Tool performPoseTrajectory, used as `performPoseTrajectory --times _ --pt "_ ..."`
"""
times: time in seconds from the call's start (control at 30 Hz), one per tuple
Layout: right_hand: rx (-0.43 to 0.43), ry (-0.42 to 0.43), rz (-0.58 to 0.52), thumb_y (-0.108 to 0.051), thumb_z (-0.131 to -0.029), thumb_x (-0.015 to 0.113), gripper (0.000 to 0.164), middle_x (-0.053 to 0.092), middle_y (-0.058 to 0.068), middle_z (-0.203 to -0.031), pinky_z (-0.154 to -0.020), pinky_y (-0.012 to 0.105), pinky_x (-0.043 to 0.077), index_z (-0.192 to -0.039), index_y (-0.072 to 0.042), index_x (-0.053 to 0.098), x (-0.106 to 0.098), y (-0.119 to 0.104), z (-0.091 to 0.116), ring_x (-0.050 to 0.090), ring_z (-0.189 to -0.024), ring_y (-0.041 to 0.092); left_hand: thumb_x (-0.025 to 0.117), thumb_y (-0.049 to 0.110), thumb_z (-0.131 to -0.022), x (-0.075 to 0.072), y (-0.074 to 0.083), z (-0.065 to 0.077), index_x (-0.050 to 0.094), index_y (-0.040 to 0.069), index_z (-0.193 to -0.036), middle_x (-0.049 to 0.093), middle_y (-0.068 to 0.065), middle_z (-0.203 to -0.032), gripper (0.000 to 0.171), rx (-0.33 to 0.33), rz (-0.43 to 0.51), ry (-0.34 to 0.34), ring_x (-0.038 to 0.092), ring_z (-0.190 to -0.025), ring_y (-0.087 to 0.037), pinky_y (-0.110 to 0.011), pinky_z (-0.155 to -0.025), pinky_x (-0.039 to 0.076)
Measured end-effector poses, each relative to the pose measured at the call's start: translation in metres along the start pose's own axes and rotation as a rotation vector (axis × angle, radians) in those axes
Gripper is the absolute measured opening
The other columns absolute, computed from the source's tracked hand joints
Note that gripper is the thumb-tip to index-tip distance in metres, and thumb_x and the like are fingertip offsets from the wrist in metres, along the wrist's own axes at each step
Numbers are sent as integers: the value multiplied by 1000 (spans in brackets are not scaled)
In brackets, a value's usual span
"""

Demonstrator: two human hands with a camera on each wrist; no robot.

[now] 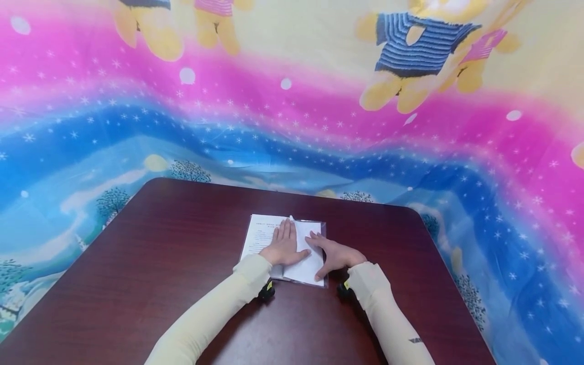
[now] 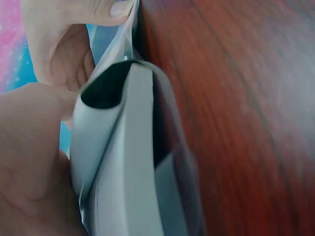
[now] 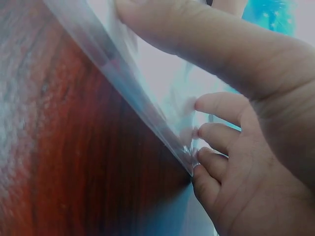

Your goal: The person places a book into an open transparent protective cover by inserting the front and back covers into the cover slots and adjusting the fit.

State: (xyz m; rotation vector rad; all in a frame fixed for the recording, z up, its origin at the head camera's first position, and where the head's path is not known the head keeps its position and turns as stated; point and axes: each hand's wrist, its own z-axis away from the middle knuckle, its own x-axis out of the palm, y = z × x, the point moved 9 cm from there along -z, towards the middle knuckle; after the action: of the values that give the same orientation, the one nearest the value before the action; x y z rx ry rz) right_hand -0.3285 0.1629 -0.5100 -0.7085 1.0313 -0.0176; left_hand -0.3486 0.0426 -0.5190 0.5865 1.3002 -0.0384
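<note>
An open book lies near the middle of the table, its printed left page (image 1: 258, 234) facing up. A blank white sheet (image 1: 298, 272) covers its right side, with a clear plastic cover (image 1: 324, 229) showing past the edge. My left hand (image 1: 285, 247) rests flat across the middle fold, fingers straight and thumb spread to the right. My right hand (image 1: 336, 255) touches the right side with spread fingertips, thumb near the lower corner. In the left wrist view the thick page block (image 2: 140, 142) stands beside a curled white sheet (image 2: 96, 142). Clear film (image 3: 147, 115) runs under my right fingertips (image 3: 209, 104).
The dark red-brown wooden table (image 1: 182, 238) extends around the book on all sides. Behind it hangs a colourful printed cloth (image 1: 292, 121) with bears and snowflakes. Black wrist devices (image 1: 266, 291) sit under both cream sleeves (image 1: 210, 314).
</note>
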Motion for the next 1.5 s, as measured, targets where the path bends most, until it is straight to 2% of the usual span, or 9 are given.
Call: performPoseTrajectory --times 0.27,0.47,0.77,0.97,1.23,1.5 --pt "-13 -4 -4 -26 -71 95 113 12 10 -171 -124 58 19 -162 -12 29 -1 -1 1 6 -158 33 46 59 -100 4 5 -2 -1 -9 -159 -7 -28 -167 102 -24 -21 10 -5 -157 -40 -53 -127 2" --pt "19 8 26 -26 -70 95 112 14 12 -171 -123 57 23 -161 -12 31 -3 -3 3 10 -158 33 44 58 -101 -2 7 1 1 -11 -158 -4 -28 -168 99 18 -18 3 -2 -157 -40 -53 -127 4" --pt "47 2 39 -30 -70 94 113 13 9 -172 -122 57 25 -162 -18 30 0 1 3 11 -158 33 42 61 -102 -7 -8 10 8 -10 -159 0 -27 -168 97 -11 -40 -15 -1 -157 -37 -51 -127 4" --pt "17 -3 34 -30 -72 93 112 12 9 -172 -123 56 24 -162 -16 29 0 1 4 9 -158 32 43 62 -100 -7 -5 15 12 -13 -157 0 -31 -166 99 3 -27 -22 -1 -157 -41 -52 -127 5" --pt "-33 -7 6 -29 -73 92 112 11 12 -171 -123 58 22 -162 -13 27 -1 -1 9 7 -158 35 46 63 -99 0 1 15 10 -13 -157 -4 -32 -166 103 -33 11 -23 -5 -156 -43 -52 -127 4" --pt "-38 -7 16 -28 -72 93 112 11 13 -171 -124 57 20 -161 -11 29 -1 1 8 7 -158 35 49 54 -100 4 4 12 6 -13 -157 -10 -31 -166 98 -41 35 -40 -10 -156 -41 -51 -127 -2"
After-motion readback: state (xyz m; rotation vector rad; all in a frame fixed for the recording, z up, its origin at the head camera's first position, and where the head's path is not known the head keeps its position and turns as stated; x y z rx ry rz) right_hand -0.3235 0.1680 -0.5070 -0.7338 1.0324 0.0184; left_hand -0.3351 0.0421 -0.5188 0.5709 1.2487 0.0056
